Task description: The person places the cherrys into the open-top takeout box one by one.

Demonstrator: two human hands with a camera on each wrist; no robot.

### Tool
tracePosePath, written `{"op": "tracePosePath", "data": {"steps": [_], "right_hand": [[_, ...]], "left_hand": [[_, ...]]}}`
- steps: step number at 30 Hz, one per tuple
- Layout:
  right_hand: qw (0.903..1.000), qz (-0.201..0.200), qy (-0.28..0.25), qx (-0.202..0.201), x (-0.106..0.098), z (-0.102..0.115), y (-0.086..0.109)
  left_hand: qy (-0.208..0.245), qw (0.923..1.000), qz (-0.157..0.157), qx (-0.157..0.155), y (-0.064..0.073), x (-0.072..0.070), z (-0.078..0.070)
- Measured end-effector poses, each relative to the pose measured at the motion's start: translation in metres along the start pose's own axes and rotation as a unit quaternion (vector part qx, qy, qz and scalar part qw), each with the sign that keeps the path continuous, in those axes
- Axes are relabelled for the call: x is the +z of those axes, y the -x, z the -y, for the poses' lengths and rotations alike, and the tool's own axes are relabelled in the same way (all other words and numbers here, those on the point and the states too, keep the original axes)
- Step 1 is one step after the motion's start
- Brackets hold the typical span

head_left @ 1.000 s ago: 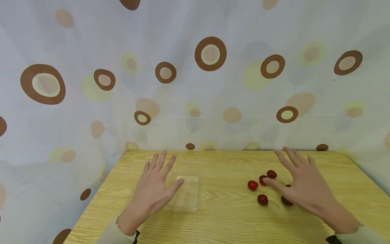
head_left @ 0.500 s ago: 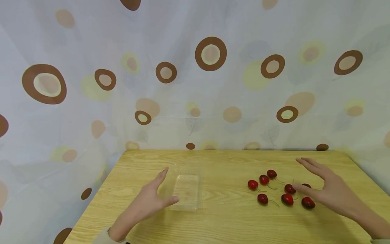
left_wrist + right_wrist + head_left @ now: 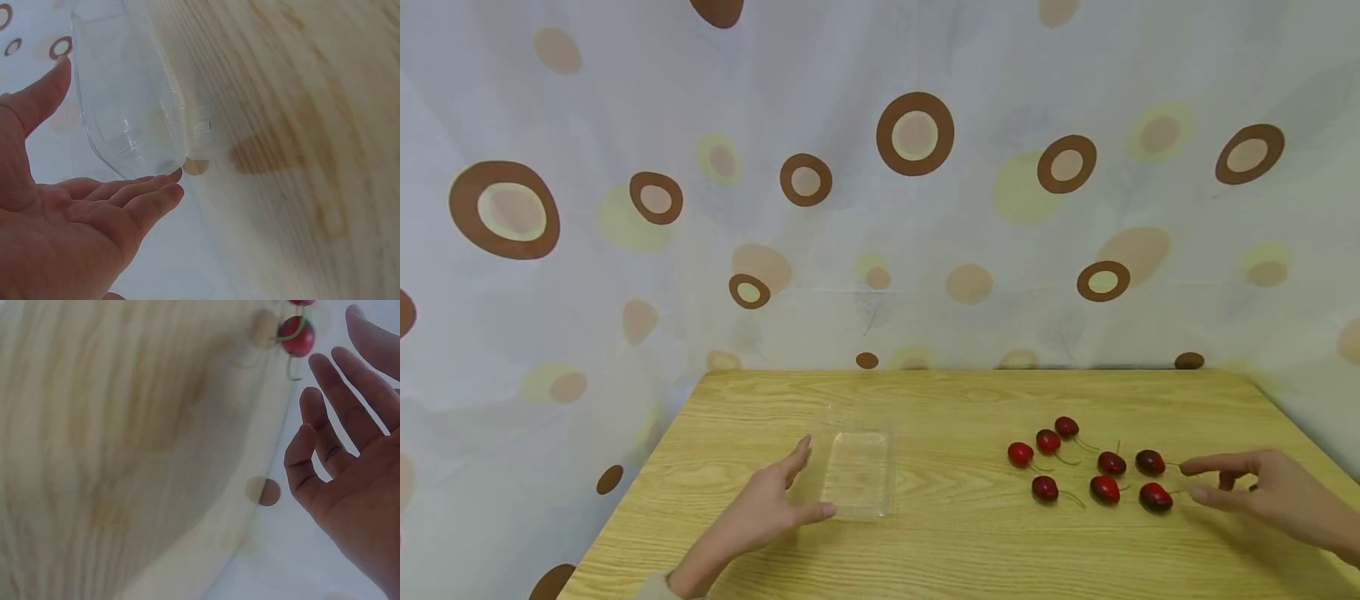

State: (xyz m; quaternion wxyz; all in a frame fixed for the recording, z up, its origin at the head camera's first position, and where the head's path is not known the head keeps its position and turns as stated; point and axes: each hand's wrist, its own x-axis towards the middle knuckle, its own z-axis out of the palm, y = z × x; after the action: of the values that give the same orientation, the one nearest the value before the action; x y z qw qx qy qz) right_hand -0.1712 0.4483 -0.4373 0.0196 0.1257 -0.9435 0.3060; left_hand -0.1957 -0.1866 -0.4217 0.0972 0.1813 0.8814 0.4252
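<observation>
A transparent plastic box (image 3: 859,475) stands on the table, left of the middle. My left hand (image 3: 763,508) is at its left side, thumb and fingers spread apart. In the left wrist view, those fingertips (image 3: 169,187) come right up to the box wall (image 3: 119,106). Several dark red cherries with thin stems lie on the right half of the table. The rightmost two are an upper cherry (image 3: 1150,462) and a lower cherry (image 3: 1155,497). Just right of them is my right hand (image 3: 1285,492), index finger and thumb extended towards their stems, with nothing held.
More cherries lie to the left, among them a bright red cherry (image 3: 1021,454) and a front cherry (image 3: 1045,489). The wood-grain table (image 3: 955,542) ends at the back against a patterned curtain (image 3: 970,200), which also runs along the sides.
My left hand has come down and turned sideways beside the box. My right hand has moved right and lowered, uncovering the cherries behind it. Box and cherries stay in place.
</observation>
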Motion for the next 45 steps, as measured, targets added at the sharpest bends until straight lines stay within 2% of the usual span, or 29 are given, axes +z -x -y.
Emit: {"op": "tracePosePath", "data": {"steps": [5, 9, 17, 28, 35, 45], "right_hand": [[0.9987, 0.020, -0.022, -0.041, 0.002, -0.016, -0.002], [0.9976, 0.016, 0.002, -0.068, 0.001, -0.020, -0.006], [0.9973, 0.039, -0.003, -0.062, 0.001, -0.022, -0.014], [0.9940, 0.060, -0.006, -0.091, 0.001, -0.028, -0.022], [0.9916, 0.055, -0.015, -0.116, 0.003, -0.033, -0.020], [0.9920, 0.047, -0.027, -0.114, 0.007, -0.032, -0.020]], "left_hand": [[0.016, 0.9999, 0.005, -0.001, 0.000, -0.003, 0.003], [0.016, 0.9998, 0.006, 0.004, 0.002, -0.004, 0.004], [0.014, 0.9999, 0.003, 0.002, 0.003, -0.006, 0.002], [0.043, 0.9990, 0.010, -0.006, 0.002, -0.004, 0.002], [0.044, 0.9989, 0.015, 0.002, -0.004, 0.000, 0.002], [0.053, 0.9984, 0.015, -0.008, -0.003, 0.000, 0.001]]}}
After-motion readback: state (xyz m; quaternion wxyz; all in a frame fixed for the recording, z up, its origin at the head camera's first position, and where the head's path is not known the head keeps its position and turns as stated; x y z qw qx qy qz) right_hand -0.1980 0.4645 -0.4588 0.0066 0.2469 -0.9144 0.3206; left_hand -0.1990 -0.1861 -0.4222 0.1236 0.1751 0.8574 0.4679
